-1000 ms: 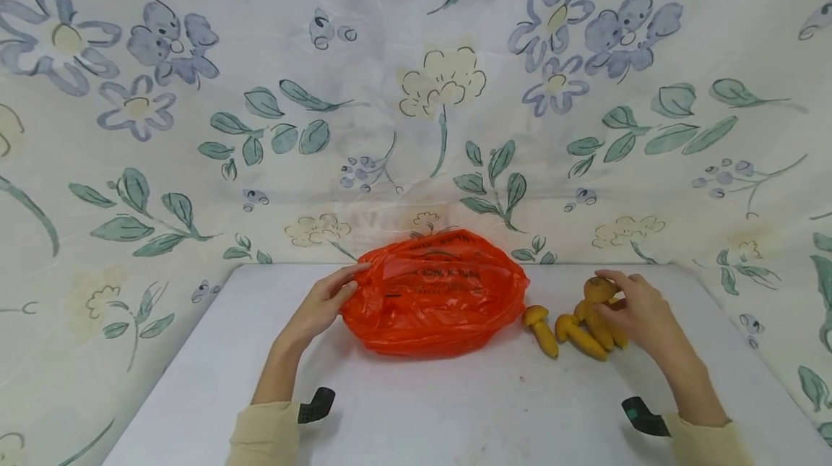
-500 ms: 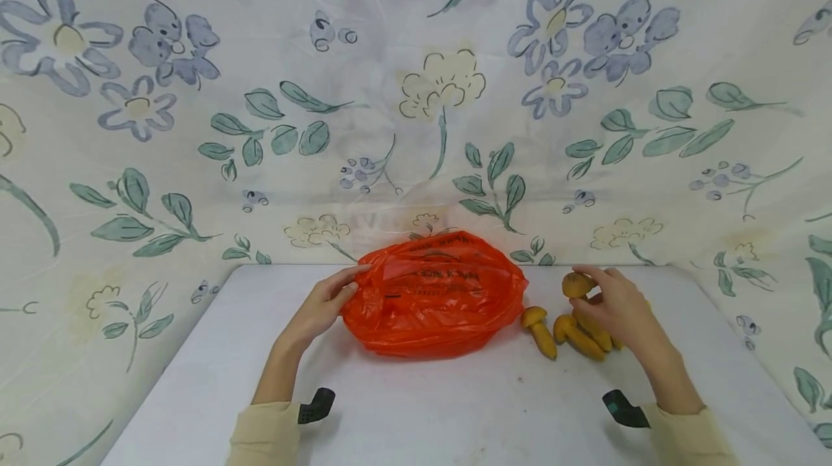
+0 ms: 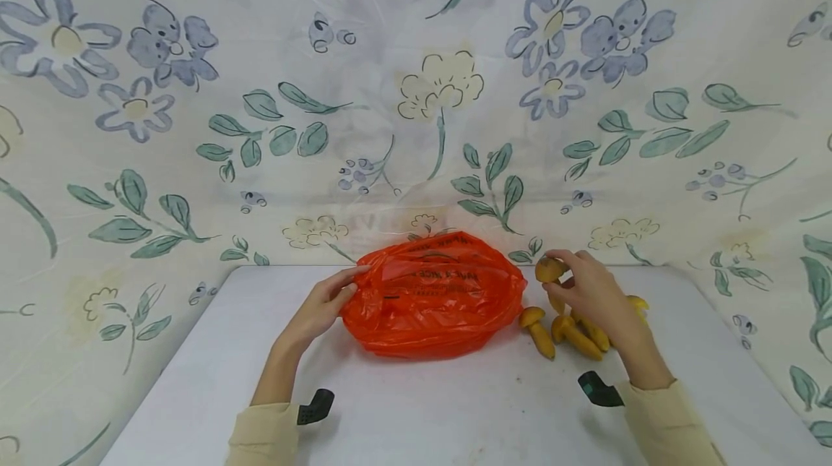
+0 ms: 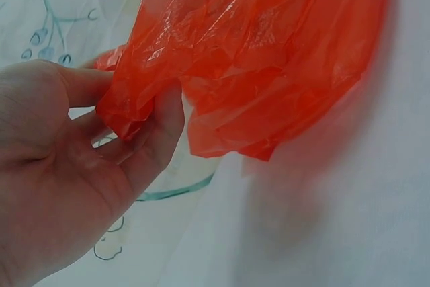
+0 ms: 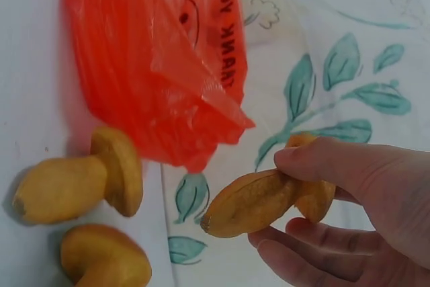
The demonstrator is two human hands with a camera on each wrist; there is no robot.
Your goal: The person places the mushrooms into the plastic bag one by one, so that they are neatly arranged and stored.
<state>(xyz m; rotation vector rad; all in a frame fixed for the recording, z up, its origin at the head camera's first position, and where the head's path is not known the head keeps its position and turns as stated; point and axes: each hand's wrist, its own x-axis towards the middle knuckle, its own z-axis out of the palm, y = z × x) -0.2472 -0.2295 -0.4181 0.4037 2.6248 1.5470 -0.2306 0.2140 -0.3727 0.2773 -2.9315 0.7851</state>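
Note:
A crinkled red plastic bag [image 3: 435, 300] with dark printing stands at the back of the table. My left hand [image 3: 323, 307] pinches its left edge; in the left wrist view the thumb and fingers close round a fold of the red plastic [image 4: 201, 45]. To the right of the bag, my right hand [image 3: 591, 292] holds up a yellow-brown mushroom [image 5: 252, 203] between thumb and fingers, its cap [image 3: 549, 269] toward the bag but apart from it. Beneath that hand lies another mushroom [image 3: 538, 332], closest to the bag, beside further mushrooms [image 3: 578, 336], partly hidden by the hand.
The white table [image 3: 442, 408] ends at a floral cloth [image 3: 364, 105] hanging behind it. Dark devices sit at both wrists, one near the left sleeve [image 3: 316, 407] and one near the right [image 3: 599, 389]. One more yellow mushroom [image 3: 638, 303] shows behind the right wrist.
My right hand has carried the mushroom leftward from above the pile toward the bag's right side. The left hand and the bag have stayed nearly still.

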